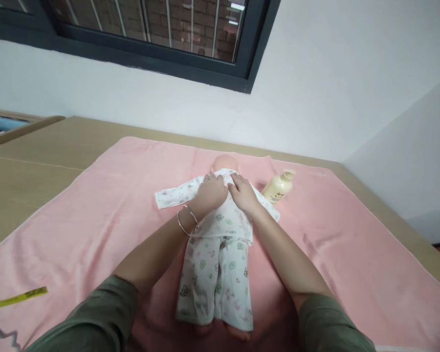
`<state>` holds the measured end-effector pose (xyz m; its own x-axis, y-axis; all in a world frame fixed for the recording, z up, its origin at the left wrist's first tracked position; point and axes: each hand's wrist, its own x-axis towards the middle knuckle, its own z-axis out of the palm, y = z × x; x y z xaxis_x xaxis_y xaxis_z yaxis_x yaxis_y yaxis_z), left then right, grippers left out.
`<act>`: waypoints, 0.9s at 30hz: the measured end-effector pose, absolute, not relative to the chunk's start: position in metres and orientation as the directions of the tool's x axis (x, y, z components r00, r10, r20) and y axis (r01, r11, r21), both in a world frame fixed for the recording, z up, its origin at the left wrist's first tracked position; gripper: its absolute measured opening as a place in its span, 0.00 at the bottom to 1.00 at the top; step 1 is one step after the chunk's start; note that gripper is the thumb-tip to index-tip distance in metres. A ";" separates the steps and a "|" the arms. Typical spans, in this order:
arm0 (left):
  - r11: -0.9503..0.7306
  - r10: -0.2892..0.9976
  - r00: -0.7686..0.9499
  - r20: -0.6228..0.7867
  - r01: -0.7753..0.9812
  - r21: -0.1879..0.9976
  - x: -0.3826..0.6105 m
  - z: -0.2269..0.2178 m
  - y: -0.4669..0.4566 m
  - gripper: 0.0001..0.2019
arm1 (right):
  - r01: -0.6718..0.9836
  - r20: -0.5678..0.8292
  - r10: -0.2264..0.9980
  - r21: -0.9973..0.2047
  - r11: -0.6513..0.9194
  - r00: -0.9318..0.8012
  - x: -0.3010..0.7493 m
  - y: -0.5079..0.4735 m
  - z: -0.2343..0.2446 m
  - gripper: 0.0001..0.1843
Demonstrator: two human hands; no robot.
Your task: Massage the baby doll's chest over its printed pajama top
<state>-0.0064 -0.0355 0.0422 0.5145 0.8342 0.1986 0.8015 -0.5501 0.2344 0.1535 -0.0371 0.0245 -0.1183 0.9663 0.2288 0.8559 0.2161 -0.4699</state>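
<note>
A baby doll point(224, 163) lies on its back on a pink blanket point(106, 210), dressed in a white printed top point(176, 194) and matching trousers point(216, 278). Both of my hands rest on the doll's chest near the collar. My left hand point(212, 191), with two bangles at the wrist, has its fingers curled on the fabric of the top. Pressed close beside it, my right hand point(242, 192) pinches the top at the neckline. The doll's bare feet peek out below the trouser legs.
A cream pump bottle point(278, 187) lies on the blanket just right of the doll. A yellow measuring tape point(16, 298) lies at the blanket's lower left. The blanket covers a wooden table point(29, 156) against a white wall under a dark-framed window.
</note>
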 end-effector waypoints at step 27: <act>-0.438 0.899 0.404 0.168 0.822 0.364 -0.016 0.045 -0.017 0.16 | 0.987 0.205 0.977 -0.138 0.084 -0.055 0.110 -0.085 0.041 0.27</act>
